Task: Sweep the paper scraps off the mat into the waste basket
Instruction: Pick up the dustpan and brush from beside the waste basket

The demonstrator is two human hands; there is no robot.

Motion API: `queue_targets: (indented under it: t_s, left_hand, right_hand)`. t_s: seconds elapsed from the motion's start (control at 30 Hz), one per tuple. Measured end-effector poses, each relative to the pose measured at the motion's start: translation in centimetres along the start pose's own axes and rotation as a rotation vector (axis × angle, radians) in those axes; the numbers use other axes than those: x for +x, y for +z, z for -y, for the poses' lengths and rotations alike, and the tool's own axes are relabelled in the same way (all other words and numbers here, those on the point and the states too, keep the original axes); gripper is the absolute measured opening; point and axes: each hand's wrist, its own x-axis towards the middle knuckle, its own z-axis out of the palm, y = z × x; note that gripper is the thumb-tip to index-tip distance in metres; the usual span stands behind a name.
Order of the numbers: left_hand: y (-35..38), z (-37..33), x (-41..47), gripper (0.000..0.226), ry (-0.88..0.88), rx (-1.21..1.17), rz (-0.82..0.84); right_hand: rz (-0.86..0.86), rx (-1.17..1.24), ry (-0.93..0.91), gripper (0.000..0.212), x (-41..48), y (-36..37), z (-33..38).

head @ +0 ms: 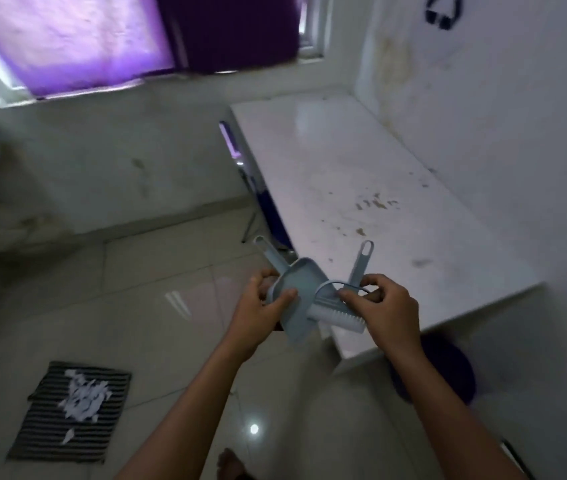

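Both hands up at chest level over the near corner of the white glossy table (361, 188). Left hand (258, 317) pinches the small pale-blue plastic dustpan (301, 296) by its side wall, thumb inside the pan, fingers curled behind; the pan handle points up and away. Right hand (384, 308) grips the matching pale-blue hand brush with white bristles (339, 311) at its head, fingers closed around the back, bristles facing down, handle sticking up. Brush head sits just beside the dustpan, possibly touching; can't tell.

White torn paper scraps (83, 398) lie piled on the black-and-white striped rectangular mat (43, 434), on the tiled floor (157, 271) lower left, well apart from the hands. One scrap sits apart from the pile, nearer the mat's front edge. Purple curtain (102, 39) covers the window beyond.
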Motion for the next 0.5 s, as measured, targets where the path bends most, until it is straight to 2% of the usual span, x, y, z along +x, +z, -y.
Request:
queue_targets:
  t_s: [0.07, 0.23, 0.37, 0.5]
  left_hand:
    - [-4.8, 0.2, 0.3, 0.047, -0.022, -0.025, -0.084]
    - [-16.0, 0.4, -0.3, 0.033, -0.064, -0.082, -0.272]
    - [-24.7, 2.4, -1.7, 0.030, -0.141, -0.173, -0.502]
    - [-32.5, 5.7, -4.1, 0.027, -0.211, -0.266, -0.777]
  right_hand:
    - [0.060, 0.012, -0.007, 0.024, 0.8, 3.7, 2.6]
    - [0.297, 0.031, -0.100, 0.025, 1.8, 14.8, 8.7]
    - [0.522, 0.008, -0.170, 0.035, 1.2, 24.2, 13.3]
    - [0.772, -0.027, -0.221, 0.027, -0.5, 32.9, 17.3]
